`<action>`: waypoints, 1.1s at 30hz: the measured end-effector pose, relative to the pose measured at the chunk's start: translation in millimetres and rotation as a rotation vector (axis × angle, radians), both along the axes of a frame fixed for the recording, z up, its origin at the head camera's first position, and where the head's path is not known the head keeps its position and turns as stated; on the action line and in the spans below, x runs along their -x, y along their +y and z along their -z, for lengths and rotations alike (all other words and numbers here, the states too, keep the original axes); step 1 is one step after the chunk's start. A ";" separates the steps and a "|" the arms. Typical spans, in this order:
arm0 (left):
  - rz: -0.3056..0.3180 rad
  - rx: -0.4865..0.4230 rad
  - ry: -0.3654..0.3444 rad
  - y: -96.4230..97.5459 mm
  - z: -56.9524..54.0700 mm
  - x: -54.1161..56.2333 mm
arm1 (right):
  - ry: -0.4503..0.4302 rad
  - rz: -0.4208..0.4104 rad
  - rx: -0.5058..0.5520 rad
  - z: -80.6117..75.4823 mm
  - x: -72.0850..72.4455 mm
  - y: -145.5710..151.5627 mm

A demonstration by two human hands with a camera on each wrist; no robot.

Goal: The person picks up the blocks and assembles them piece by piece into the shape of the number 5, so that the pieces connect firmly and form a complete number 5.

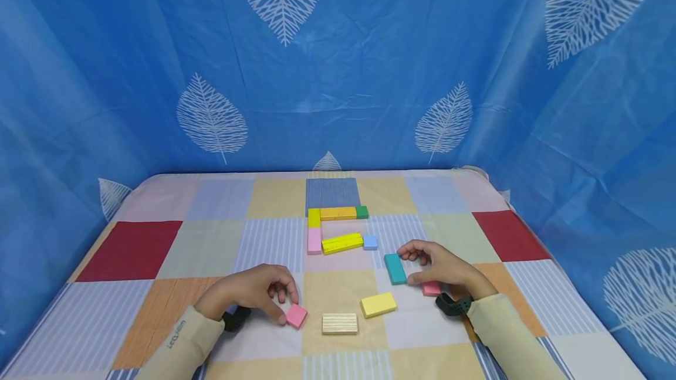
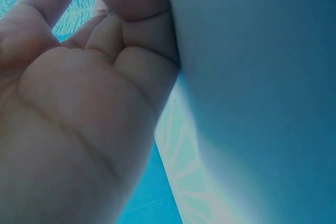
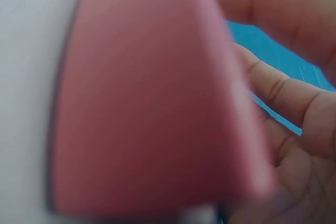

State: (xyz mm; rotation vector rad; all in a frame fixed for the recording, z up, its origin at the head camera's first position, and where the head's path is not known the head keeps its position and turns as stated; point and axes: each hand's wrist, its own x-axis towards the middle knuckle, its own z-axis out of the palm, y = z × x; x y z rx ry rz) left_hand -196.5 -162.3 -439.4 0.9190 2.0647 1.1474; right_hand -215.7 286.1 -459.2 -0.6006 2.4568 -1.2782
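Note:
In the head view, my left hand (image 1: 259,291) pinches a small pink square block (image 1: 296,316) on the cloth, thumb at its left edge and index finger at its far edge. The left wrist view shows the palm and curled fingers (image 2: 131,40); the block is hidden there. Over on the right, my right hand (image 1: 440,264) holds a teal rectangular block (image 1: 395,269) by its right side, between thumb and index finger. Under that hand lies a pinkish-red block (image 1: 431,288), partly covered, which looms large in the right wrist view (image 3: 147,98).
Yellow and orange blocks (image 1: 338,213), a green block (image 1: 361,212), a pink block (image 1: 314,241), a bright yellow block (image 1: 342,243) and a blue square (image 1: 370,243) form a figure mid-table. Nearer lie a pale yellow block (image 1: 378,305) and a ridged cream block (image 1: 340,323).

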 end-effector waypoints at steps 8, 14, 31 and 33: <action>0.007 0.004 0.002 -0.1 2.2 1.3 | 0.023 0.014 -0.023 -0.2 -2.4 -4.5; -0.007 0.011 0.003 0.5 2.7 1.2 | 0.065 0.018 -0.052 -1.4 -4.1 -9.2; -0.010 0.023 0.006 1.5 -0.4 1.7 | 0.228 0.015 -0.205 -13.4 -11.9 -32.1; -0.012 0.026 0.006 1.6 0.1 1.7 | 0.243 0.009 -0.214 -13.6 -12.4 -33.8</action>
